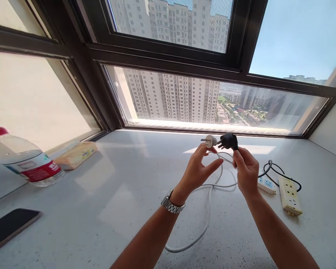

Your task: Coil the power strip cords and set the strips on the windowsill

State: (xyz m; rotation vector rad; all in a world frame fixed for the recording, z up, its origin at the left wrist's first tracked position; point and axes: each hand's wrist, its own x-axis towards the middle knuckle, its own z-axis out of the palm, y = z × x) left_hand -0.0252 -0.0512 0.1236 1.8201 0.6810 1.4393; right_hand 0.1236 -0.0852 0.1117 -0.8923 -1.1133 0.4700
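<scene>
From the head camera, both hands are raised over a pale speckled counter (123,209) that runs along a wide window (207,101). The left hand (197,170), with a metal watch (172,203) on the wrist, pinches a white plug (210,141) between thumb and fingertips; its other fingers are loosely spread, the hand only partly closed. The plug's metal prongs point left. The right hand (246,170) is closed around the base of a black plug (228,141), gripping it from below, and that plug's prongs also point left, toward the white one. The two plugs sit side by side, just about touching, held up above the counter in front of the lower window pane.

A white cord (204,224) hangs from the white plug, passes between the forearms and loops on the counter. A black cord (280,173) curls on the counter to the right of the right hand. Next to it lie two power strips: a small white one (266,185) partly behind the right hand, and a longer cream one (289,196) just to its right.

On the left side of the counter stands a clear plastic bottle (25,160) with a red cap and red label. A yellowish pack (77,154) lies just beyond it, and a dark phone (9,226) lies flat near the bottom left edge.
</scene>
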